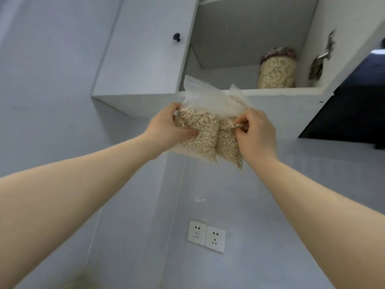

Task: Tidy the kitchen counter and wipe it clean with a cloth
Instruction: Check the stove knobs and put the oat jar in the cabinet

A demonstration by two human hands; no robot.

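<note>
Currently mid-tidy: left grip (166, 126) curled round left oat bag (200, 132), right grip (257, 132) pinching right oat bag (228, 147), both just below the open cabinet (281, 93) front edge. Jar (277, 73) already shelved inside. Desk and cloth not in view, so wiping probably still to do.

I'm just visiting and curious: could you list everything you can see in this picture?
Bags of flakes: two, clear with beige contents, held up below the cupboard.
Wall cupboard: one, white, top, open.
Knob: one, dark, on the closed left door.
Jar: one, clear with beige contents, patterned lid, inside the cupboard.
Hinge: one, metal, cupboard's right side.
Sockets: two, white, on the tiled wall below.
Left hand: one, grips the left bag.
Right hand: one, pinches the right bag.
</note>
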